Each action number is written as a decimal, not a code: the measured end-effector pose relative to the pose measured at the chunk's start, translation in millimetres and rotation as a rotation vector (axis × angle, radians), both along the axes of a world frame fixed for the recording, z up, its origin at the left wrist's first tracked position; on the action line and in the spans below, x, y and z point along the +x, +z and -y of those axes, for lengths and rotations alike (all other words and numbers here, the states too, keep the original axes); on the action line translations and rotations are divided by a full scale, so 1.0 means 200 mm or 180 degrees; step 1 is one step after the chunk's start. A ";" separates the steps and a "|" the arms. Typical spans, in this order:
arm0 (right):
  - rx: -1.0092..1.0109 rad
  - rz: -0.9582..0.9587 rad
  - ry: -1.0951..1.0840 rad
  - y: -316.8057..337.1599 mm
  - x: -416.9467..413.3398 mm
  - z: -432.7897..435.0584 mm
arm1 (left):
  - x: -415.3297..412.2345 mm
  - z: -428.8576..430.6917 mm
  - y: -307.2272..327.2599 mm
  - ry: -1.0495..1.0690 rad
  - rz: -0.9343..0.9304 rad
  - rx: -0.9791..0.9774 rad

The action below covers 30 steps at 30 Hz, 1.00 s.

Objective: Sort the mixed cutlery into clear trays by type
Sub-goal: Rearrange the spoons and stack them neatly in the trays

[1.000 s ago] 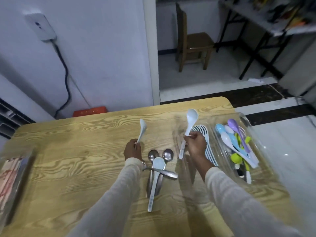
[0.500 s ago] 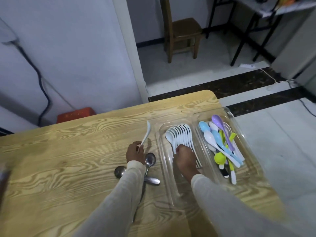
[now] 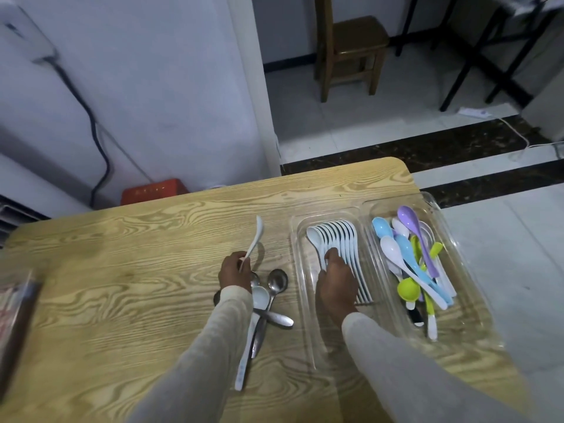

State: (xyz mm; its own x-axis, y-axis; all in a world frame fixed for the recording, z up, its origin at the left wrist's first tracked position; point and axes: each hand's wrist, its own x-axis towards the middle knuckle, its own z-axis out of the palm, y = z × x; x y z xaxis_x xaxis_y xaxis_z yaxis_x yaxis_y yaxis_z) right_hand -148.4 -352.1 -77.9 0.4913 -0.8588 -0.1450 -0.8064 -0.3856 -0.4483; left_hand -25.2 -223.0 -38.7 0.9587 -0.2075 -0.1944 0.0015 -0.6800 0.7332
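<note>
Hands: left hand (image 3: 235,274) pinches white spoon (image 3: 254,242) upright, mid tabletop (image 3: 122,285). Right hand (image 3: 335,285) is down in clear tray (image 3: 305,315), fingertips on row of white spoons (image 3: 332,236); grip or mere touch, cannot tell. Spoon raised a second ago now lies in row: one more sorted. Second tray (image 3: 464,300), right edge: coloured spoons (image 3: 406,261). Unsorted: metal spoons (image 3: 277,280) beside left wrist.

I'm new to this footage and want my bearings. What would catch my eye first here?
The jumble of coloured spoons in the right clear tray stands out, beside a neat fanned row of white spoons in the left tray, where the right hand rests on them. Left of the trays, the left hand holds a lone spoon upright by loose metal spoons on the wooden table.
</note>
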 end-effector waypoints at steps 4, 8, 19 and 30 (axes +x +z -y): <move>-0.0018 -0.0160 0.0275 0.00 -0.01 0.01 | -0.02 0.04 0.03 -0.0232 0.0130 -0.0016; 0.0066 -0.0337 0.0504 0.02 -0.01 0.07 | -0.09 0.11 0.06 -0.0320 -0.0017 -0.0244; 0.1774 0.1827 -0.0285 0.26 0.10 -0.04 | -0.31 0.26 0.12 -0.0424 -0.0413 -0.0433; 0.1196 0.1268 -0.0553 0.21 -0.07 0.13 | -0.18 0.10 0.13 -0.1164 0.0275 0.1014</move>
